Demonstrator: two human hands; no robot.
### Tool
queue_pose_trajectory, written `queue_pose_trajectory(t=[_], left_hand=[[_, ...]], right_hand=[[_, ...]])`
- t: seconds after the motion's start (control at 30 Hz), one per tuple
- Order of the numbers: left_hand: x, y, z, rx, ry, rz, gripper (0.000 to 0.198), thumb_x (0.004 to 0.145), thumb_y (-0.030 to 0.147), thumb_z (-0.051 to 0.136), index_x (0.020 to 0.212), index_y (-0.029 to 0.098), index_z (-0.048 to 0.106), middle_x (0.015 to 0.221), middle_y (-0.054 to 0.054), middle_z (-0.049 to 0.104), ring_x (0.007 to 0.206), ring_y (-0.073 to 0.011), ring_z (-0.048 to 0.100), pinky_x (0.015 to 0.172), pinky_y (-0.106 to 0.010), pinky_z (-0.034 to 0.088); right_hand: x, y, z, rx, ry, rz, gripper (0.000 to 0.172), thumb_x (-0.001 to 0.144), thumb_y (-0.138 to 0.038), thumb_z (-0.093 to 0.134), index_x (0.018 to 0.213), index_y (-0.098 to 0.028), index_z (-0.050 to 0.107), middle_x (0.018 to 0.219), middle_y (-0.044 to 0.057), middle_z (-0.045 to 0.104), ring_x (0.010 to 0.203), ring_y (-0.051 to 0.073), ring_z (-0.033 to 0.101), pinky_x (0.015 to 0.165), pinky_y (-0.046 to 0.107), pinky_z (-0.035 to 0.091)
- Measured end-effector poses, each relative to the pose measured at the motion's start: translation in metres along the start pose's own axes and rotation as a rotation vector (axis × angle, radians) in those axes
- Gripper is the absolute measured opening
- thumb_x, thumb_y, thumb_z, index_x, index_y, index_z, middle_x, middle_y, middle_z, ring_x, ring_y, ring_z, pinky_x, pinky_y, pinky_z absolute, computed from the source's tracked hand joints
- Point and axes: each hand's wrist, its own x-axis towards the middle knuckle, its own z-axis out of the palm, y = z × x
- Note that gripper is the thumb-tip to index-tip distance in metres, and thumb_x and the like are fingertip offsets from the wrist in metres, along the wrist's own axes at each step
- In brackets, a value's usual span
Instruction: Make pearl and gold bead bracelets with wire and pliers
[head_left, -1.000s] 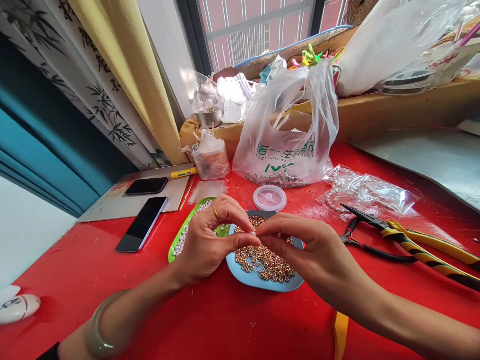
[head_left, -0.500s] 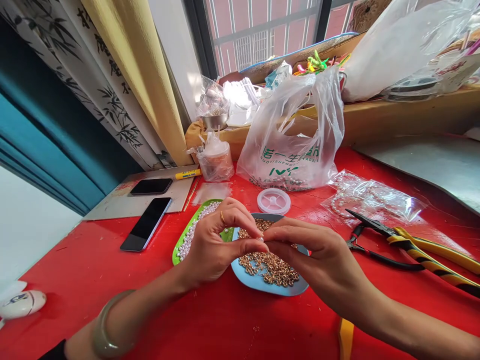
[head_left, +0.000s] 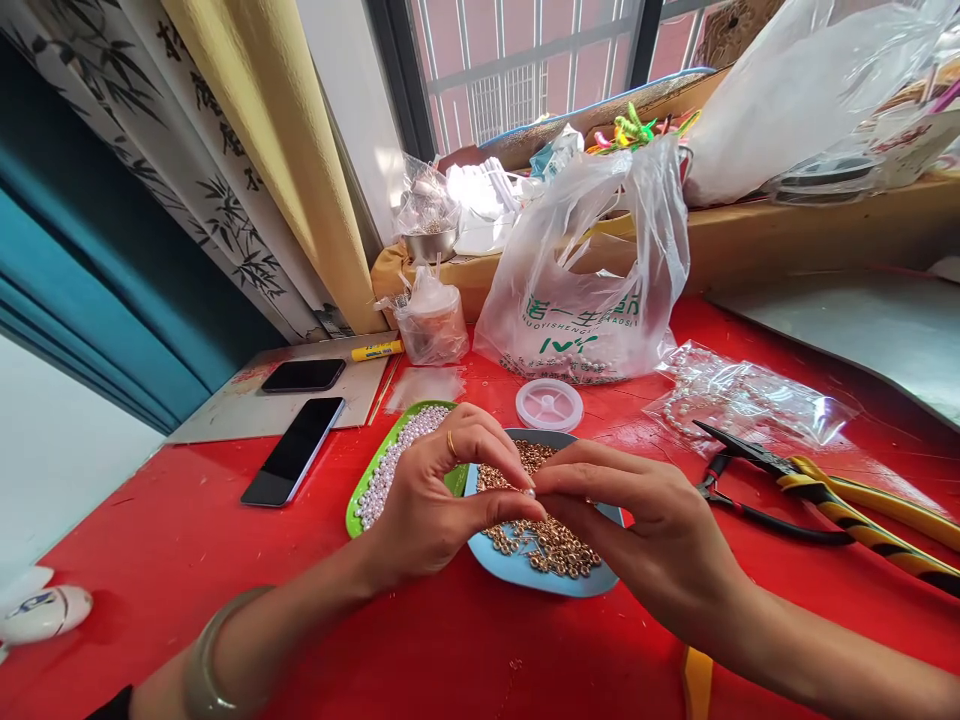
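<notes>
My left hand point(head_left: 439, 490) is closed in a pinch on a small white pearl bead point(head_left: 530, 491) above the blue tray point(head_left: 517, 578). Thumb and fingers of my right hand point(head_left: 649, 520) are pressed together at the same spot, touching the left fingertips; what they grip is hidden. Gold ring-ended findings point(head_left: 566, 550), some with thin pins, fill much of the blue tray. Left of it, partly behind my left hand, lies a green tray point(head_left: 350, 518) with white pearl beads point(head_left: 394, 465).
Pliers point(head_left: 817, 485) with yellow-black handles and black-handled cutters point(head_left: 787, 532) lie at right. Behind the trays are a clear round lid point(head_left: 550, 405), a plastic bag point(head_left: 585, 300) and a packet of beaded strands point(head_left: 742, 390). Two phones point(head_left: 294, 452) rest at left on the red table point(head_left: 360, 650).
Both hands have shifted slightly right in the view, still pinched together around the bead. The trays and tools appear almost unchanged.
</notes>
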Motion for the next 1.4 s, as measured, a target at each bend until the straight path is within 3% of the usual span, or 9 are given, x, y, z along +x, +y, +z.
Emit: queue_pose_trajectory(t=[0.3,0.47,0.57,0.7,0.93,1.4], left_hand=[[0.0,0.001,0.001,0.106,0.02,0.111,0.01,0.073,0.021,0.074,0.078,0.02,0.066,0.072,-0.001,0.065,0.073,-0.016,0.056,0.07,-0.033,0.046],[-0.002,0.001,0.001,0.052,0.156,0.019,0.009,0.075,0.015,0.071,0.081,0.021,0.068,0.075,-0.001,0.065,0.071,-0.0148,0.06,0.063,-0.029,0.051],[-0.004,-0.002,0.001,0.083,0.184,0.009,0.013,0.074,0.012,0.071,0.083,0.021,0.068,0.076,-0.001,0.063,0.071,-0.0139,0.059,0.062,-0.027,0.05],[-0.005,-0.005,0.0,0.132,0.148,0.075,0.016,0.074,0.011,0.072,0.084,0.022,0.069,0.074,-0.001,0.066,0.075,-0.0163,0.055,0.068,-0.031,0.046],[-0.003,0.0,0.001,0.192,0.086,0.185,0.017,0.074,0.012,0.072,0.088,0.022,0.069,0.072,-0.001,0.068,0.074,-0.0166,0.055,0.068,-0.032,0.046],[0.0,0.001,-0.002,0.339,0.047,0.29,0.024,0.071,0.005,0.073,0.087,0.022,0.069,0.072,0.0,0.068,0.071,-0.0157,0.054,0.066,-0.032,0.045]], right_hand=[[0.0,-0.004,-0.002,0.021,-0.038,0.094,0.013,0.081,-0.011,0.06,0.079,-0.019,0.07,0.072,0.001,0.067,0.061,0.01,0.06,0.055,0.019,0.048],[0.001,-0.007,-0.003,-0.062,-0.015,0.13,0.011,0.081,-0.012,0.057,0.076,-0.017,0.066,0.068,0.001,0.065,0.057,0.01,0.057,0.051,0.02,0.045],[0.001,-0.013,-0.004,-0.129,0.0,0.063,0.012,0.079,-0.01,0.056,0.073,-0.017,0.063,0.061,0.0,0.061,0.051,0.008,0.051,0.045,0.019,0.039],[0.001,-0.022,-0.004,-0.14,0.003,0.05,0.016,0.077,-0.007,0.053,0.066,-0.017,0.059,0.055,-0.002,0.055,0.047,0.007,0.046,0.042,0.019,0.035],[0.004,-0.028,-0.002,0.081,-0.081,0.406,0.018,0.076,-0.011,0.049,0.06,-0.018,0.054,0.052,-0.005,0.048,0.048,0.007,0.041,0.043,0.018,0.034],[0.002,-0.027,-0.003,0.072,-0.075,0.396,0.018,0.073,-0.008,0.049,0.058,-0.017,0.053,0.051,-0.005,0.047,0.049,0.006,0.04,0.043,0.018,0.032]])
